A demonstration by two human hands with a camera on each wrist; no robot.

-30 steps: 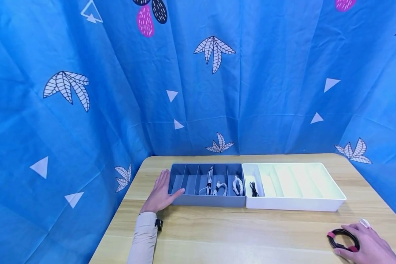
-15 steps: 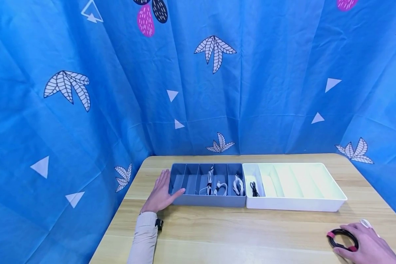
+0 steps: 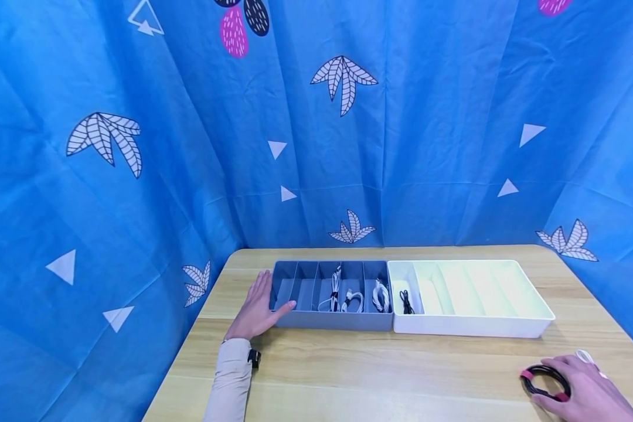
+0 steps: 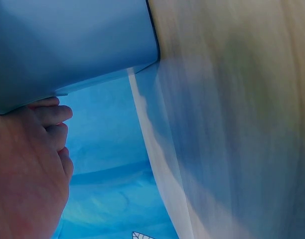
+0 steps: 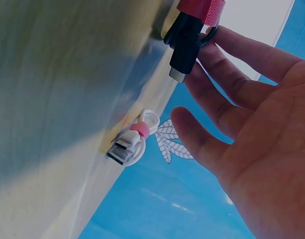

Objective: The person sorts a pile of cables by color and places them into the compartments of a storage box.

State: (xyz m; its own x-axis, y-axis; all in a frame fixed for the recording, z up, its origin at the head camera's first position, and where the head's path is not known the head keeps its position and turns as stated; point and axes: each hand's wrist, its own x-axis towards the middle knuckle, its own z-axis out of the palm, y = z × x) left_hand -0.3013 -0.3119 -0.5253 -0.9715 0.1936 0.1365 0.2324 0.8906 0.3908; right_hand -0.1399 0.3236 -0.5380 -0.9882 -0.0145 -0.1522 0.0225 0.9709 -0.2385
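My left hand lies along the left end of the grey divided box, fingers straight, thumb at its front rim. The left wrist view shows its fingertips against the box wall. At the front right, my right hand holds a coiled black cable by its right side, thumb and fingers at the coil. Pink straps bind the coil. In the right wrist view, its black plug with a metal tip hangs near the fingers. A white cable with a pink tie lies just beyond, partly hidden by the hand in the head view.
A white divided box stands end to end with the grey one; a small black cable lies in its left compartment. White cables sit in the grey box's right compartments. A blue curtain surrounds the wooden table.
The right hand and the black cable have shifted very slightly to the left. The left hand and both boxes have stayed in place.
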